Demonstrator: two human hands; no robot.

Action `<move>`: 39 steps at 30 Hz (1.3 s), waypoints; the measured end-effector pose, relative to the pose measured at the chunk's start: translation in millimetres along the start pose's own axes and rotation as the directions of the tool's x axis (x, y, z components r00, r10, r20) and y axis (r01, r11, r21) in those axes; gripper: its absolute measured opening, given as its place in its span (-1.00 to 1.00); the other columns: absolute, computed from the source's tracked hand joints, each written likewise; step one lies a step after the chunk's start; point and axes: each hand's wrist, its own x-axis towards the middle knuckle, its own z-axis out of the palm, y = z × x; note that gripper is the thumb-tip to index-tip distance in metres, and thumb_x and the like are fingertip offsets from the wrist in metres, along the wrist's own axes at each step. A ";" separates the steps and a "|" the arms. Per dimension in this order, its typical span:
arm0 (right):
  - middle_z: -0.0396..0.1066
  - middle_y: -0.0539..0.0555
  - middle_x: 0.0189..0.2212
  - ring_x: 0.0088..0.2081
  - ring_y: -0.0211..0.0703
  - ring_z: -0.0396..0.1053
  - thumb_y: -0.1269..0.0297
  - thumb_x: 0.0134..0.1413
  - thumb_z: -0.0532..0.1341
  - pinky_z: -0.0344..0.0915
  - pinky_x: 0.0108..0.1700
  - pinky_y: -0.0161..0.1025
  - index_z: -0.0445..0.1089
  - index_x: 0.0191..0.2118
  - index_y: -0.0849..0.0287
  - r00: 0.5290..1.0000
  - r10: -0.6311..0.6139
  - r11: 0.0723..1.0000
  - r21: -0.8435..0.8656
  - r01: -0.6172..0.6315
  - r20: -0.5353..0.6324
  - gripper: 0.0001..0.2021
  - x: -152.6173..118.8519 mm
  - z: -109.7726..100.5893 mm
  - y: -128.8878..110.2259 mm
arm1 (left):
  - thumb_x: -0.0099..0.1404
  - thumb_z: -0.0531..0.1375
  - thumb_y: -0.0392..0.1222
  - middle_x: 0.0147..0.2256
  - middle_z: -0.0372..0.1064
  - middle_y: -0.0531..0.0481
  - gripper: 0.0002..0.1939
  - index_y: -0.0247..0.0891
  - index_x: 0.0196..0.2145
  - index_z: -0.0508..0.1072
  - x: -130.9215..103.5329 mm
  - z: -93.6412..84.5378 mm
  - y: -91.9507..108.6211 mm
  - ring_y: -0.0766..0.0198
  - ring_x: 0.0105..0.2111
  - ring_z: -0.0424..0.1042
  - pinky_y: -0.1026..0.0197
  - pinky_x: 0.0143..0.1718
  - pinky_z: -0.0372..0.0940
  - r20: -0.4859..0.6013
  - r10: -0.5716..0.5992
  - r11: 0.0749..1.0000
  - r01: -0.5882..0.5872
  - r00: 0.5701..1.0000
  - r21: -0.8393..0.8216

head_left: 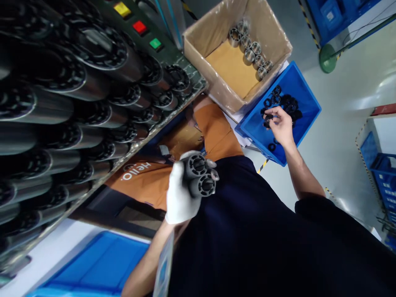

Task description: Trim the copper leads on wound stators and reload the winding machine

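My left hand (182, 202), in a white glove, is closed around two grey cylinders with slotted ends (206, 185), held side by side in front of my body. Bare fingertips stick out of the glove beside them. My right hand (283, 128) is bare and reaches into a blue bin (305, 128). Its thumb and fingers pinch a small black slotted ring (267, 119). More black rings (289, 103) lie loose in the bin around and below that hand.
Rows of slotted metal cylinders (102, 111) stand on a bench (198, 84) at the left. Yellow, red and green buttons (140, 27) sit on its panel. A plastic-lined carton (213, 78) beside the bin holds several metal rings (249, 55). My orange-clad legs (216, 134) are under the bench edge.
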 end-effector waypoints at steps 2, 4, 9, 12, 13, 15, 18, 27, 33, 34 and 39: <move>0.65 0.05 0.12 -0.09 -0.23 0.70 0.06 0.55 0.23 0.67 -0.06 -0.28 0.42 0.32 0.02 0.969 -0.227 0.913 0.324 0.248 -0.101 -0.63 -16.0 3.5 -43.0 | 0.46 0.41 0.22 -0.30 0.66 -0.10 -0.62 -0.14 -0.06 0.67 -4.4 7.4 5.2 -0.02 -0.28 0.71 0.10 -0.34 0.65 0.079 0.100 0.993 -0.105 0.992 0.060; 0.69 -0.03 0.02 -0.10 -0.26 0.71 -0.03 0.45 0.41 0.66 -0.10 -0.36 0.39 0.38 -0.08 0.892 -0.393 0.710 0.543 0.448 -0.223 -0.48 -35.8 4.7 -92.1 | 0.34 0.50 0.37 -0.34 0.63 -0.09 -0.48 -0.12 -0.08 0.69 -7.9 16.7 8.8 -0.09 -0.21 0.73 0.05 -0.30 0.68 0.152 0.182 0.979 -0.193 0.972 0.063; 0.75 -0.10 0.05 0.00 -0.12 0.73 0.22 0.38 0.54 0.74 0.09 -0.14 0.62 0.22 -0.19 0.743 -0.567 0.521 0.544 0.658 -0.356 -0.63 -82.5 -6.8 -190.6 | 0.47 0.39 0.44 -0.17 0.70 -0.09 -0.47 -0.09 -0.07 0.74 -12.4 31.7 13.2 -0.07 0.11 0.70 0.01 0.06 0.69 0.156 0.401 0.911 -0.411 0.903 0.038; 0.76 -0.12 -0.06 0.09 0.01 0.71 0.22 0.36 0.56 0.73 0.16 -0.04 0.71 0.15 -0.19 0.656 -0.656 0.483 0.460 0.745 -0.374 -0.69 -94.8 -7.0 -212.6 | 0.63 0.26 0.32 0.00 0.70 -0.06 -0.55 -0.06 -0.06 0.76 -14.8 34.1 19.2 0.00 0.24 0.63 0.01 0.27 0.61 0.156 0.525 0.844 -0.536 0.836 0.029; 0.76 -0.10 -0.10 0.12 0.05 0.71 0.20 0.39 0.54 0.73 0.19 0.00 0.72 0.15 -0.19 0.652 -0.676 0.497 0.440 0.748 -0.344 -0.72 -96.7 -4.7 -215.0 | 0.63 0.26 0.33 0.01 0.70 -0.05 -0.55 -0.04 -0.05 0.76 -16.0 34.4 22.0 0.00 0.23 0.64 0.01 0.29 0.59 0.156 0.544 0.831 -0.555 0.824 0.033; 0.75 -0.05 -0.12 0.15 0.13 0.70 0.14 0.45 0.48 0.74 0.21 0.08 0.72 0.19 -0.20 0.651 -0.701 0.533 0.394 0.749 -0.292 -0.73 -98.9 2.0 -215.8 | 0.60 0.27 0.38 0.00 0.69 -0.05 -0.53 -0.02 -0.07 0.76 -18.4 34.3 27.6 -0.03 0.20 0.65 0.00 0.29 0.59 0.136 0.565 0.813 -0.577 0.814 0.075; 0.75 -0.01 -0.12 0.13 0.15 0.71 0.05 0.48 0.44 0.74 0.23 0.13 0.70 0.22 -0.21 0.641 -0.720 0.560 0.325 0.762 -0.264 -0.71 -100.8 10.7 -212.7 | 0.55 0.28 0.44 -0.01 0.68 -0.08 -0.50 -0.02 -0.10 0.74 -20.4 32.2 32.8 -0.09 0.22 0.64 -0.03 0.30 0.57 0.102 0.575 0.803 -0.584 0.812 0.120; 0.77 -0.06 -0.09 0.05 0.05 0.71 0.18 0.47 0.45 0.71 0.22 0.11 0.72 0.20 -0.14 0.612 -0.731 0.524 0.326 0.787 -0.301 -0.72 -98.5 12.7 -215.6 | 0.70 0.16 0.34 0.00 0.66 -0.04 -0.45 -0.12 0.03 0.75 5.6 6.5 32.0 0.08 0.09 0.61 0.09 0.29 0.45 0.350 0.667 0.675 -0.733 0.657 0.089; 0.78 -0.06 -0.11 -0.03 -0.01 0.73 0.16 0.46 0.48 0.69 0.16 0.06 0.72 0.20 -0.11 0.576 -0.730 0.441 0.392 0.808 -0.366 -0.72 -96.5 18.0 -213.9 | 0.76 -0.06 0.32 0.13 0.60 -0.08 -0.37 -0.04 0.21 0.68 39.5 -18.0 40.6 -0.01 0.19 0.59 0.00 0.35 0.47 0.600 0.677 0.440 -0.888 0.426 0.133; 0.78 -0.07 -0.13 -0.05 -0.01 0.73 0.13 0.47 0.47 0.67 0.21 0.11 0.71 0.20 -0.13 0.563 -0.747 0.429 0.390 0.815 -0.354 -0.73 -96.9 18.3 -213.0 | 0.76 -0.07 0.32 0.15 0.60 -0.08 -0.37 -0.02 0.24 0.68 42.4 -20.2 41.0 -0.02 0.21 0.59 0.00 0.36 0.47 0.618 0.674 0.419 -0.898 0.405 0.133; 0.78 -0.08 -0.15 -0.15 -0.03 0.73 0.05 0.49 0.45 0.66 0.26 0.15 0.71 0.21 -0.13 0.584 -0.746 0.483 0.345 0.805 -0.320 -0.72 -100.6 14.1 -212.7 | 0.72 0.01 0.38 0.12 0.63 -0.03 -0.41 0.05 0.20 0.70 38.1 -19.4 36.0 -0.01 0.18 0.63 0.01 0.35 0.50 0.572 0.696 0.430 -0.890 0.434 0.152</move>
